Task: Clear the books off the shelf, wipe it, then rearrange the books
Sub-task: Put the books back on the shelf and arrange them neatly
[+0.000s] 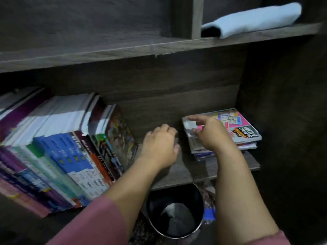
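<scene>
A row of upright books leans to the left on the left part of the dark wooden shelf. A small flat stack of books, with a pink and grey cover on top, lies at the right end. My left hand hangs over the bare gap between row and stack, fingers loosely curled and holding nothing, its fingertips near the stack's left edge. My right hand is over the left part of the stack with its fingers loosely spread. I cannot tell if it touches the top cover.
A folded light blue cloth lies on the upper shelf board at the right, beside a vertical divider. A black waste bin stands on the floor below the shelf edge. The cabinet's side wall closes the right.
</scene>
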Demonstrator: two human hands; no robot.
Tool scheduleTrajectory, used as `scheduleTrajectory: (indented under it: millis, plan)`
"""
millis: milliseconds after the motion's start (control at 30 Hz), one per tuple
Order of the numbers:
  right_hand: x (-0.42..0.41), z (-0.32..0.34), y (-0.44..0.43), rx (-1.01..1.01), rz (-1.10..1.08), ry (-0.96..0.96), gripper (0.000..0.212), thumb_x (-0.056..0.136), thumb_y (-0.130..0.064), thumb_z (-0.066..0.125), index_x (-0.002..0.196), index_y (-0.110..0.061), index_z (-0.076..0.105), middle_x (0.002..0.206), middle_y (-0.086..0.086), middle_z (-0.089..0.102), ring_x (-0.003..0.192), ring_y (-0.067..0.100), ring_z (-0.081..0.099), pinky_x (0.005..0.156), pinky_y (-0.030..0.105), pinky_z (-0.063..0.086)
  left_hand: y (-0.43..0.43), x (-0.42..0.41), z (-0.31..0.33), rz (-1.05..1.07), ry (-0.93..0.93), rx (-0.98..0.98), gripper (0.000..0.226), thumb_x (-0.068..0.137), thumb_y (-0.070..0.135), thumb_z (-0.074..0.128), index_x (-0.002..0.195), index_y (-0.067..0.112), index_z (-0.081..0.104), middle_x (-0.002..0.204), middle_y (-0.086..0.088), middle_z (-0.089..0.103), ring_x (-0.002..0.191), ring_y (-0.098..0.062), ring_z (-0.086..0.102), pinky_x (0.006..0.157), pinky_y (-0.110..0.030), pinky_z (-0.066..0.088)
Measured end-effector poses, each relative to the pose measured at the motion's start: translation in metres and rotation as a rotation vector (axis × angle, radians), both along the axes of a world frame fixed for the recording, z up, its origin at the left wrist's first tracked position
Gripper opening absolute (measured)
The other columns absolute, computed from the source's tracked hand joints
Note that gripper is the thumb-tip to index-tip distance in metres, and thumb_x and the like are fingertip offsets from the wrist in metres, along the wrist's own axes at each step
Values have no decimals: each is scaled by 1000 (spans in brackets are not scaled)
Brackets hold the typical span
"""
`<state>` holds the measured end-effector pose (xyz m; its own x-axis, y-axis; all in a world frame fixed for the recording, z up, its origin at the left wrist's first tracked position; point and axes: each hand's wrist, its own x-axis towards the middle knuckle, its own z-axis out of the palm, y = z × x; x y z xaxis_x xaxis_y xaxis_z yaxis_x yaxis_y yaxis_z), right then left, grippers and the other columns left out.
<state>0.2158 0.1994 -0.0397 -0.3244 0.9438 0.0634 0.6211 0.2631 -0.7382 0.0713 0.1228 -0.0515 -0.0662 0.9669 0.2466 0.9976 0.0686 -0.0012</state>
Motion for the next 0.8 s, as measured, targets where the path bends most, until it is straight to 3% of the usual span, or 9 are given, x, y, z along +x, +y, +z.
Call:
scheduleTrajectory:
  millis: [133, 200, 267, 400, 467, 600, 700, 800]
  plan:
    - [31, -9, 19, -91, -119, 20, 41, 95, -10, 56, 127, -36, 60, 125, 4, 62, 86, 16, 57, 75, 27, 45, 30, 31, -34, -152, -139, -22, 63, 85, 27, 61, 143, 19, 37, 140, -3, 41, 128, -24, 42, 104, -39, 40]
    - [38, -11, 27, -110, -181, 4, 45, 93, -6, 58, 128, -34, 60, 121, 5, 64, 90, 19, 60, 77, 29, 47, 40, 45, -43, -205, -308, -40, 70, 83, 26, 64, 146, 18, 34, 146, -5, 34, 137, -24, 32, 112, -38, 32]
    - [40, -14, 35, -113, -266, 2, 47, 90, -5, 60, 126, -35, 60, 117, 6, 66, 103, 25, 62, 89, 36, 50, 49, 54, -51, -202, -347, -58, 71, 85, 33, 64, 147, 19, 34, 151, -7, 29, 143, -25, 23, 116, -40, 25]
    - [41, -19, 44, -114, -455, 55, 46, 86, -11, 66, 122, -40, 60, 119, 6, 63, 111, 29, 57, 92, 48, 49, 65, 57, -48, -201, -207, -47, 65, 90, 41, 62, 147, 23, 36, 153, -7, 31, 142, -25, 26, 113, -42, 28]
    - [45, -18, 45, -90, -535, 108, 46, 85, -11, 66, 121, -40, 61, 120, 6, 61, 109, 28, 58, 88, 49, 52, 69, 54, -37, -223, -197, -105, 68, 89, 41, 64, 148, 23, 34, 153, -6, 31, 140, -23, 29, 112, -37, 30]
    - [49, -17, 44, -12, -586, 182, 39, 88, -15, 62, 119, -40, 61, 117, 3, 60, 101, 25, 62, 80, 47, 56, 79, 50, -19, -250, 55, -245, 72, 92, 49, 56, 152, 24, 25, 155, -9, 29, 137, -29, 35, 108, -41, 36]
    - [49, -16, 42, -44, -597, 197, 39, 88, -17, 66, 119, -40, 60, 123, 3, 56, 106, 25, 59, 81, 47, 56, 81, 53, -20, -258, 247, -275, 68, 98, 49, 43, 153, 20, 15, 152, -16, 30, 130, -35, 41, 99, -44, 44]
    - [51, -15, 41, -65, -640, 200, 37, 87, -22, 66, 119, -40, 59, 125, 4, 53, 109, 25, 57, 86, 46, 53, 80, 55, -28, -254, 315, -227, 64, 101, 43, 35, 153, 15, 11, 148, -19, 35, 126, -38, 44, 95, -45, 45]
